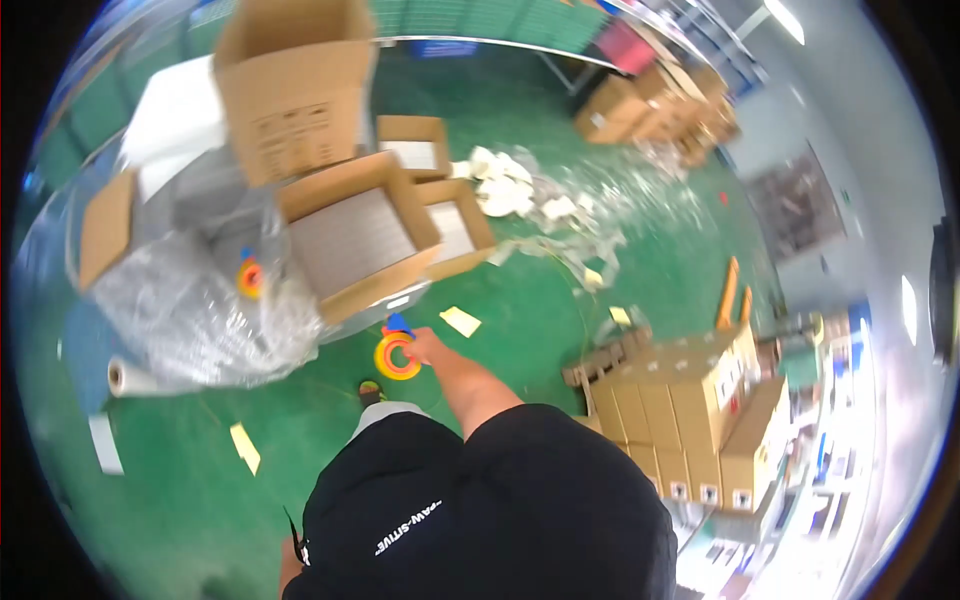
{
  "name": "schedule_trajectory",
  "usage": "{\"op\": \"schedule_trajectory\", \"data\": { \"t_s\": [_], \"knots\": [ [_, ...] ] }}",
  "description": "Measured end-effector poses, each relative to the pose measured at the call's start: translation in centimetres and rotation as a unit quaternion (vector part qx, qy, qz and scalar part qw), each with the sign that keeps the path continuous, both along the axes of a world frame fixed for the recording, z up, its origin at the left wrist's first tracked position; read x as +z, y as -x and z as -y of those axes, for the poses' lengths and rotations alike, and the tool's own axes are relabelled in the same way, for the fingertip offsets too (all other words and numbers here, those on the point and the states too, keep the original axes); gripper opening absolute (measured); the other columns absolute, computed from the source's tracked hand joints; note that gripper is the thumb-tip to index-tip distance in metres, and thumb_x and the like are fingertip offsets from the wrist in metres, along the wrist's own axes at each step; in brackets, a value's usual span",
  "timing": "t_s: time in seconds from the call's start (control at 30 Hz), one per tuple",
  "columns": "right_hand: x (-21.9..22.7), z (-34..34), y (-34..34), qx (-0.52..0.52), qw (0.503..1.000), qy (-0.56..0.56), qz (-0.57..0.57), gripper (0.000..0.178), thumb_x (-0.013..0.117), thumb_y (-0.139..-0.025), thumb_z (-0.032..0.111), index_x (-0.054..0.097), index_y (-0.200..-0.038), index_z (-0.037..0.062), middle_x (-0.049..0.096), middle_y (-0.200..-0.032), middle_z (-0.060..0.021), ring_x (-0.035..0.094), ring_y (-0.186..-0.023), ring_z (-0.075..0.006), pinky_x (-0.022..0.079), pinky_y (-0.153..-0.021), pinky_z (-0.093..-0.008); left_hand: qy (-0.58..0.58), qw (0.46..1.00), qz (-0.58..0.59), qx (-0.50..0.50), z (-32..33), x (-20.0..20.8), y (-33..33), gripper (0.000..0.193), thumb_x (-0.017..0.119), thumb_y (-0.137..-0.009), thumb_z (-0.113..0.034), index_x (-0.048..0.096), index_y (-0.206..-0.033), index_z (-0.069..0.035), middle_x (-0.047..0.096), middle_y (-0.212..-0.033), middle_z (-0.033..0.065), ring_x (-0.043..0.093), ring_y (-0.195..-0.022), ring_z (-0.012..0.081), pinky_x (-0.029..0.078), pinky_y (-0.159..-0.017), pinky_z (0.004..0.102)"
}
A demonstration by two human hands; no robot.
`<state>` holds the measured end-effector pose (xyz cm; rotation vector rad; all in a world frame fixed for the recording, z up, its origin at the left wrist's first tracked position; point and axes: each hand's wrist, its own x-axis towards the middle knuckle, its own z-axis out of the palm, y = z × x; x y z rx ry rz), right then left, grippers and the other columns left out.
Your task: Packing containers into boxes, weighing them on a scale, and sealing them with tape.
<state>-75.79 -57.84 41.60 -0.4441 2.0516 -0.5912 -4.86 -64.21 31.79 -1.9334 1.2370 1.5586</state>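
My right hand [424,346] is stretched out in front of me, closed on a tape dispenser [397,365] with a yellow-orange roll and a blue part on top. Just beyond it stands an open cardboard box [425,262] with flat, pale contents. Only a bit of my left arm [289,565] shows at the lower left; that hand is out of view. A second tape dispenser [249,279], also orange and blue, rests on clear plastic wrapping [190,320] left of the box.
Smaller open boxes [440,135] and a tall upright carton [295,110] stand farther off. Crumpled plastic and paper scraps [505,185] litter the green floor. At right, stacked cartons [680,410] sit near a pallet [605,358]. A white roll [135,380] lies at left.
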Motion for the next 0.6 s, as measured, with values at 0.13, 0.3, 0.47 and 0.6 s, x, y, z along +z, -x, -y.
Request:
{"op": "schedule_trajectory", "data": {
  "t_s": [0.13, 0.3, 0.47, 0.6],
  "knots": [
    [1.3, -2.1, 4.8, -0.064, 0.994, 0.066, -0.056, 0.047, 0.067, -0.061, 0.013, 0.06, -0.106, 0.0013, 0.064, -0.092, -0.0147, 0.062, -0.081, -0.0199, 0.05, -0.068, -0.0333, 0.309, 0.914, -0.113, -0.237, 16.7, 2.7, 16.8, 0.024, 0.046, -0.087, -0.025, 0.051, -0.072, -0.006, 0.043, -0.062, 0.0028, 0.042, -0.057, 0.0155, 0.036, -0.052, 0.033],
    [-3.0, -5.5, 5.9, -0.298, 0.939, 0.158, 0.066, 0.059, 0.072, -0.061, 0.017, 0.053, -0.114, -0.0009, 0.06, -0.107, -0.0154, 0.06, -0.093, -0.0241, 0.049, -0.08, -0.0362, 0.213, 0.93, -0.295, -0.053, 28.2, 8.4, 38.1, 0.025, 0.056, -0.086, -0.021, 0.056, -0.101, -0.001, 0.058, -0.087, 0.0045, 0.051, -0.074, 0.012, 0.041, -0.06, 0.0274],
    [-4.2, -8.0, 5.4, -0.393, 0.885, 0.217, 0.128, 0.043, 0.07, -0.072, 0.019, 0.057, -0.11, 0.0026, 0.061, -0.099, -0.01, 0.061, -0.09, -0.0205, 0.049, -0.083, -0.0376, 0.299, 0.88, -0.218, -0.298, 29.9, 6.1, 51.9, 0.04, 0.047, -0.088, -0.034, 0.057, -0.108, -0.001, 0.061, -0.098, 0.0195, 0.057, -0.094, 0.0311, 0.044, -0.082, 0.0387],
    [2.8, -5.0, 9.2, -0.405, 0.887, 0.219, 0.044, 0.048, 0.062, -0.071, 0.01, 0.052, -0.116, -0.0005, 0.06, -0.105, -0.0094, 0.061, -0.094, -0.0228, 0.048, -0.085, -0.036, 0.21, 0.94, -0.22, -0.152, 27.4, 11.5, 60.5, 0.079, 0.058, -0.077, -0.054, 0.046, -0.121, 0.01, 0.054, -0.116, 0.0278, 0.05, -0.113, 0.0358, 0.039, -0.095, 0.0403]
  ]
}}
